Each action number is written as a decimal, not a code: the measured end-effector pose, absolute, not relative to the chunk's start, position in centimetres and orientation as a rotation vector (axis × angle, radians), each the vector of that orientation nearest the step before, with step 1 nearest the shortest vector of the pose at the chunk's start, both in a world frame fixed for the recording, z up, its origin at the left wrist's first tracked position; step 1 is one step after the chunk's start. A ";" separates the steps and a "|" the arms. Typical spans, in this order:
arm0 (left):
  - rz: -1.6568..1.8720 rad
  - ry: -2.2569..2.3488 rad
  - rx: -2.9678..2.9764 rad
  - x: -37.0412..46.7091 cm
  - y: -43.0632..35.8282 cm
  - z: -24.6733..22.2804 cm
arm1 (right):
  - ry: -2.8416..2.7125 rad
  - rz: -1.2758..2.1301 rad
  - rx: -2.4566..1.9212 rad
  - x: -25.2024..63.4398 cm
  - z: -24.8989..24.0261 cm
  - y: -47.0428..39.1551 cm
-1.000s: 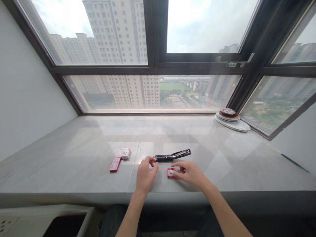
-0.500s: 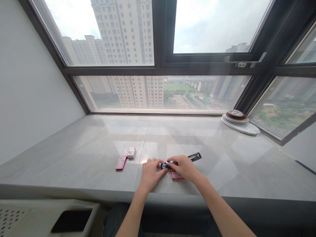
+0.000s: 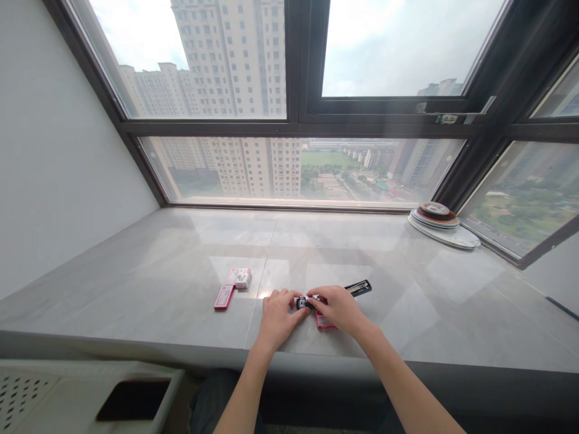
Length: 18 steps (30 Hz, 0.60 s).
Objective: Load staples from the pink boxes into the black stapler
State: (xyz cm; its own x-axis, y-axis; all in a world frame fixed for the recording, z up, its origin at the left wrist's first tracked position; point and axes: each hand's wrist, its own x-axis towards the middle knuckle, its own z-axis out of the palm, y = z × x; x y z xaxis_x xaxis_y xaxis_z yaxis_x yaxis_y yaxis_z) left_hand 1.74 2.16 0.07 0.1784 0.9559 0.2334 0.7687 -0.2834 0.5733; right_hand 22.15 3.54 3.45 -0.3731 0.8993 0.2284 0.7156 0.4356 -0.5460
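Note:
A black stapler (image 3: 359,288) lies opened out across the grey stone sill, its long arm reaching to the right beyond my hands. My left hand (image 3: 278,316) pinches the stapler's left end between thumb and fingers. Over the middle of it is my right hand (image 3: 339,308), closed, with its fingertips on the stapler near my left thumb. Whether a strip of staples is between those fingertips is too small to tell. A small red and white box (image 3: 324,322) sits beneath my right hand, partly covered by it.
To the left stand a pink box (image 3: 224,297) and a white and pink box (image 3: 243,278), close together. A stack of plates (image 3: 443,226) rests in the far right corner by the window (image 3: 289,128). The sill's front edge (image 3: 325,355) runs beneath my forearms.
The view has shifted very slightly. Both hands stay on the stapler, with only a tiny movement of the right fingers.

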 end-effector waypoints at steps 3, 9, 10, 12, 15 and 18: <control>0.820 1.637 2.135 1.8 2.1 0.1 | -2.212 0.488 -1.364 22.3 3.6 3.5; 0.817 1.646 2.129 1.8 2.0 0.3 | -2.066 0.469 -1.582 22.5 3.6 2.6; 0.817 1.645 2.130 1.8 2.0 0.3 | -2.065 0.521 -1.559 22.4 3.6 2.3; 0.822 1.639 2.136 1.8 1.9 0.4 | -2.052 0.661 -1.464 22.4 3.4 1.7; 0.827 1.631 2.136 1.8 1.9 0.4 | -1.899 0.840 -1.412 23.9 2.6 0.7; 0.815 1.630 2.126 1.8 2.0 0.4 | -1.697 1.028 -1.529 27.4 1.5 0.2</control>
